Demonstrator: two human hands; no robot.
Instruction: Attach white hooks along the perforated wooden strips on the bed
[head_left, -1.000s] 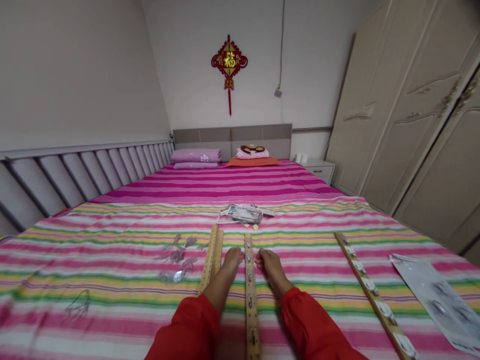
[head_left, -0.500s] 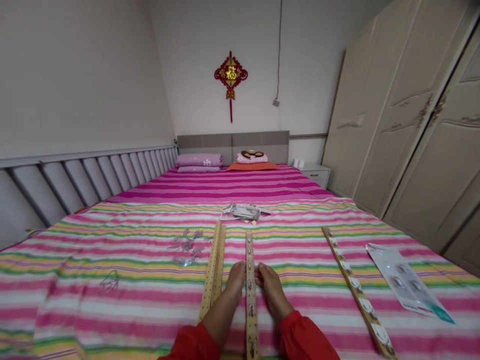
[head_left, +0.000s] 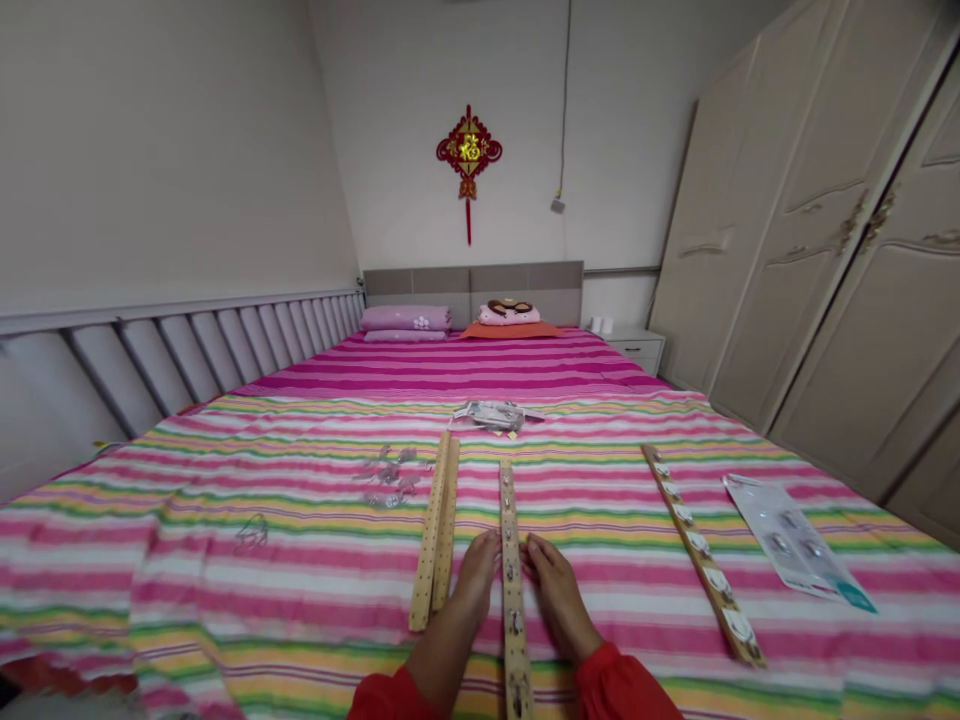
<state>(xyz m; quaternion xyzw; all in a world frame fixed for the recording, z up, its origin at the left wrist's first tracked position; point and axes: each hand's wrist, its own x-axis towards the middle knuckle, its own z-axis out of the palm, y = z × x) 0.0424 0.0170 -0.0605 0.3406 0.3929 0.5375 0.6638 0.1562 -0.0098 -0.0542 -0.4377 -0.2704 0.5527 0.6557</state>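
A long wooden strip [head_left: 511, 560] with small metal hooks along it lies lengthwise on the striped bedsheet [head_left: 300, 560]. My left hand [head_left: 477, 575] rests against its left edge and my right hand [head_left: 553, 585] against its right edge, fingers curled onto the sides of the strip. Both sleeves are red. A pair of plain perforated wooden strips [head_left: 437, 530] lies just left of my left hand.
Another wooden strip with white hooks [head_left: 701, 550] lies to the right, with a plastic packet [head_left: 795, 545] beyond it. Loose clear hooks [head_left: 390, 475] and torn packaging [head_left: 491, 415] lie farther up the bed. Wardrobe [head_left: 840, 250] stands right, padded wall panel [head_left: 187, 350] left.
My view has pulled back towards the foot of the bed, and both hands have slid down the hooked strip towards me, still on either side of it.
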